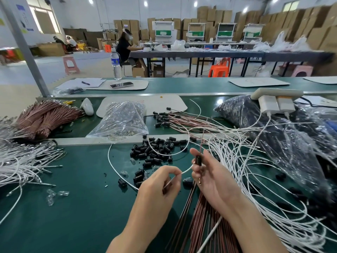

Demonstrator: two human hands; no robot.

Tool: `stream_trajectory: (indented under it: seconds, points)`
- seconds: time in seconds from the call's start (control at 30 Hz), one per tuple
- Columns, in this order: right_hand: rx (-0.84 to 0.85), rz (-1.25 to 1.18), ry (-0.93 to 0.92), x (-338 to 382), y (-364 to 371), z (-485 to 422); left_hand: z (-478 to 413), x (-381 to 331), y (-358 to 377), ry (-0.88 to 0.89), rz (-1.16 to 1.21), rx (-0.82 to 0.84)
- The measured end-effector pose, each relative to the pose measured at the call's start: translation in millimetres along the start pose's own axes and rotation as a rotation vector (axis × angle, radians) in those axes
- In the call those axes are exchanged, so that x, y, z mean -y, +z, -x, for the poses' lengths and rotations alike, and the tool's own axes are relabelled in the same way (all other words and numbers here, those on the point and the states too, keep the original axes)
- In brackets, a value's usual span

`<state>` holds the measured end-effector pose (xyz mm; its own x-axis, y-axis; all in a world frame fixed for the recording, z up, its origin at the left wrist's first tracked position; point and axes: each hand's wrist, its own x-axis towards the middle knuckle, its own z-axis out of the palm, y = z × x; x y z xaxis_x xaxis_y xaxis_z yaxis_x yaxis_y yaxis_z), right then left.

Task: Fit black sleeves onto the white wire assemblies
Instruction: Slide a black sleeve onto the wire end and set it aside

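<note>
Two grips — left hand [160, 183] pinching a thin white wire [187, 170], right hand [209, 178] curled round a short black sleeve [198, 160]

what sits around my green counter [73, 216]
a water bottle [116, 64] stands on the far belt, with a phone [121, 85] and a pen [85, 83] lying near it; two white chargers [269, 105] sit in a power strip [277, 92] on my right; cardboard boxes [310, 24] line the back wall.

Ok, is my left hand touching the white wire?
Touching. The head view shows the left hand pinching the white wire between thumb and forefinger, close to the black sleeve the right hand holds.
</note>
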<state>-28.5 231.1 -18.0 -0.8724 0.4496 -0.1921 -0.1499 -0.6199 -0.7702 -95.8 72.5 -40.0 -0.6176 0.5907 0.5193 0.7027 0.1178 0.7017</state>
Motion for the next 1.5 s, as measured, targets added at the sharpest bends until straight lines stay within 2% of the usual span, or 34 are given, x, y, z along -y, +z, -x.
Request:
stream_trajectory:
  seconds: [0.33, 0.63, 1.03, 1.2, 1.37, 1.5]
  points:
    - [0.061, -0.040, -0.001, 4.8, 4.5, 2.4, -0.5, 0.5, -0.4, -0.017, -0.013, -0.001]
    - [0.080, 0.067, 0.025, 2.6, 2.6, 1.6, -1.0, 0.9, -0.2, -0.022, -0.035, -0.002]
    - [0.135, -0.007, 0.044, 1.9, 5.2, 3.6, 0.0, -3.4, -4.3, -0.010, -0.156, -0.043]
    - [0.180, 0.020, 0.056, 0.1, 5.6, 4.7, 0.2, -3.7, -3.4, -0.009, -0.149, -0.021]
    - [0.199, 0.034, 0.068, 0.4, 5.0, 4.7, -1.4, -2.8, -5.1, -0.044, -0.135, -0.099]
    - [0.203, 0.010, 0.077, -1.2, 6.5, 4.4, -0.5, -5.5, -4.2, -0.020, -0.159, -0.069]
